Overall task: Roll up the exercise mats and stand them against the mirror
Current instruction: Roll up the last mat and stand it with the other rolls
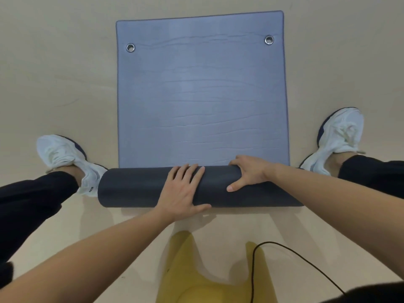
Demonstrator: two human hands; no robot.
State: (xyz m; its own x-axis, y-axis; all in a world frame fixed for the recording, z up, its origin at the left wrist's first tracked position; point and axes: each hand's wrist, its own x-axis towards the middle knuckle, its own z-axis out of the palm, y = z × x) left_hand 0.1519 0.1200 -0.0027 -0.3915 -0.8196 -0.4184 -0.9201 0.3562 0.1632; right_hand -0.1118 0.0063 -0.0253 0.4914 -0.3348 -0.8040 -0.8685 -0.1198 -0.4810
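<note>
A blue-grey exercise mat (pixel 201 95) lies flat on the pale floor, with two metal eyelets near its far edge. Its near end is wound into a dark roll (pixel 135 186) that lies crosswise in front of me. My left hand (pixel 183 191) rests flat on top of the roll near its middle, fingers spread and pointing away. To its right, my right hand (pixel 247 171) wraps over the roll, fingers over the far side and thumb on the near side. No mirror is in view.
My two feet in white shoes stand on either side of the mat, the left shoe (pixel 65 158) beside the roll's left end, the right shoe (pixel 336 138) by the mat's right edge. A yellow garment (pixel 203 276) and a black cable (pixel 290 259) hang below me.
</note>
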